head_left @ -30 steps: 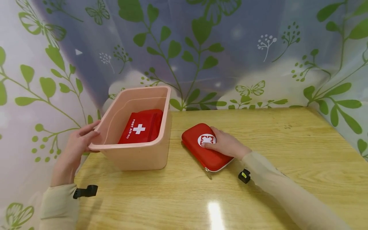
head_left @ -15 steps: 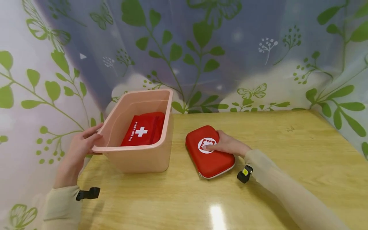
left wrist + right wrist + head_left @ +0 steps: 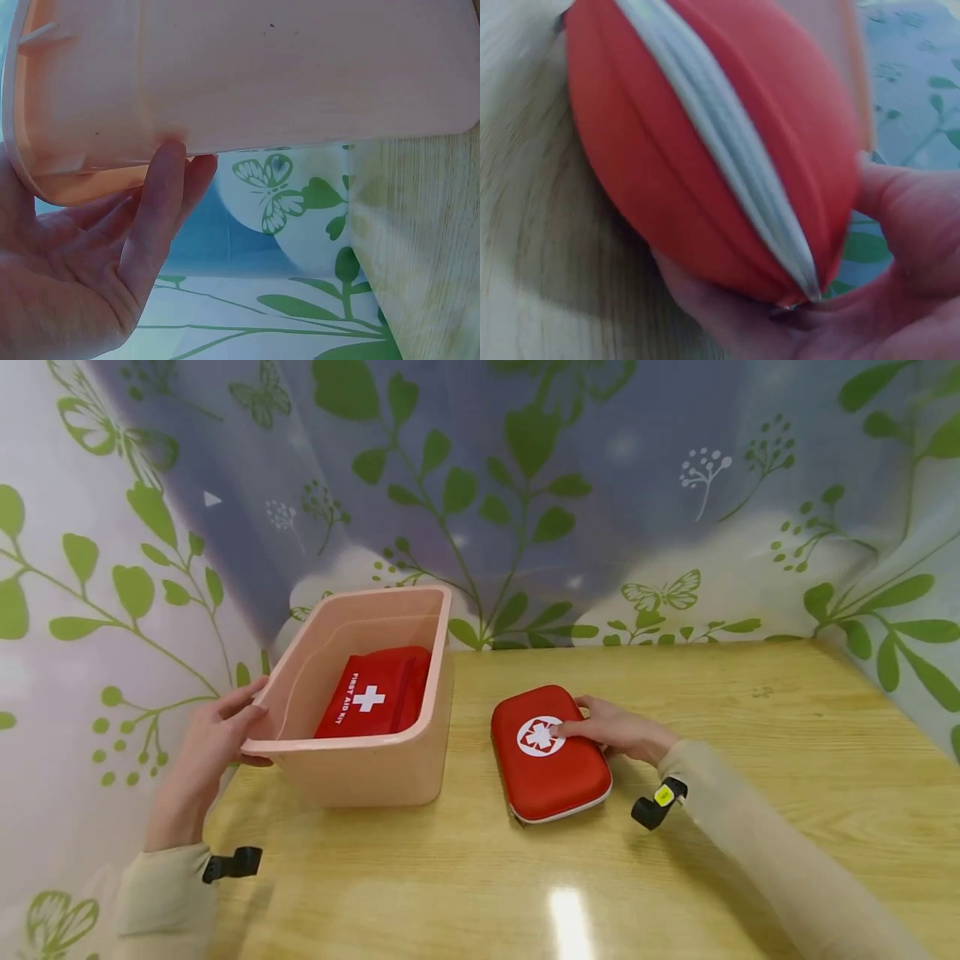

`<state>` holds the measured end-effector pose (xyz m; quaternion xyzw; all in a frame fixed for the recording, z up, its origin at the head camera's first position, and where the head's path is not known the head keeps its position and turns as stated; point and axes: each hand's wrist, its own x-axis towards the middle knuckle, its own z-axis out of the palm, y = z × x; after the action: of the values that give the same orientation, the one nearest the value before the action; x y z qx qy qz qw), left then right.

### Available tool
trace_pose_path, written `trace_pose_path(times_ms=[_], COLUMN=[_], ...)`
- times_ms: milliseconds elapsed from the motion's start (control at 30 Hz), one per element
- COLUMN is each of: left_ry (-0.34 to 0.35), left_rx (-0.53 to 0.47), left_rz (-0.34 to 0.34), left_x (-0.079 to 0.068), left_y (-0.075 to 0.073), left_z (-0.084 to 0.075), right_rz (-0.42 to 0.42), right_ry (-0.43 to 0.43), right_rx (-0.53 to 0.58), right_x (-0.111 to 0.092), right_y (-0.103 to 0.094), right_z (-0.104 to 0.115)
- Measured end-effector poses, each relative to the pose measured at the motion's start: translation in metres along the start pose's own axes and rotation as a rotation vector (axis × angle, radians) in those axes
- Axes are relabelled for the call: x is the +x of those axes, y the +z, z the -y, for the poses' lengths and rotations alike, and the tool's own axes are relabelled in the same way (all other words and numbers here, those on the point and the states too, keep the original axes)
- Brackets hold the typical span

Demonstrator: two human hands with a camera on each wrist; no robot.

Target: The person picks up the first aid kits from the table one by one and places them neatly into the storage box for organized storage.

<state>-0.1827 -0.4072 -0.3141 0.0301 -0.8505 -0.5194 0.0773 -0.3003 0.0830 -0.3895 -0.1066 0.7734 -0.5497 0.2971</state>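
Observation:
My left hand (image 3: 212,752) grips the left rim of a pink plastic bin (image 3: 352,768); in the left wrist view its fingers (image 3: 161,187) touch the outer wall just under the rim. Inside the bin lies a red first aid pouch (image 3: 375,693) with a white cross. To the right of the bin, my right hand (image 3: 618,731) holds a red zippered first aid case (image 3: 551,777) by its right side, thumb on top near the white emblem. The right wrist view shows fingers under the case (image 3: 712,142) and its pale zipper facing the camera.
The wooden table (image 3: 420,885) carries the bin at left and the case near the middle. A curtain (image 3: 585,527) printed with leaves and butterflies hangs behind the table and along its left side.
The right hand has turned the red case more upright in view and shifted it slightly right. The left hand stays on the bin's rim.

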Motion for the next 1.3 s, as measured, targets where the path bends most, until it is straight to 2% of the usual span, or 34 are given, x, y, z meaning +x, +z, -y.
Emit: trace_pose_path(times_ms=[67, 200, 300, 467, 567, 800, 900, 1133, 1300], left_ry=[-0.001, -0.032, -0.054, -0.055, -0.059, -0.062, -0.056, -0.051, -0.051], left_rx=[-0.009, -0.101, -0.155, -0.175, -0.166, -0.111, -0.080, -0.128, -0.108], left_rz=[0.000, 0.013, 0.016, 0.006, -0.002, -0.011, -0.016, -0.014, -0.013], left_x=[0.001, 0.000, -0.001, -0.001, 0.000, 0.001, 0.001, 0.001, 0.002], left_y=[0.000, -0.002, -0.005, -0.006, -0.006, -0.004, -0.002, -0.002, -0.001], left_z=[-0.002, -0.002, 0.000, 0.001, 0.001, 0.005, 0.005, 0.002, 0.003], right_rz=[0.026, 0.065, 0.067, 0.032, 0.028, 0.073, 0.063, 0.045, 0.025], right_ry=[0.018, 0.020, 0.008, -0.020, -0.032, -0.043, -0.057, -0.094, -0.104], right_rx=[0.057, 0.136, 0.177, 0.231, 0.268, 0.451, 0.463, 0.478, 0.498], right_x=[-0.003, -0.005, -0.006, -0.009, -0.011, -0.017, -0.019, -0.023, -0.023], right_y=[-0.004, -0.006, -0.006, -0.008, -0.008, -0.002, 0.000, 0.000, 0.001], right_z=[-0.001, -0.008, -0.012, -0.007, 0.001, 0.014, 0.021, 0.040, 0.049])
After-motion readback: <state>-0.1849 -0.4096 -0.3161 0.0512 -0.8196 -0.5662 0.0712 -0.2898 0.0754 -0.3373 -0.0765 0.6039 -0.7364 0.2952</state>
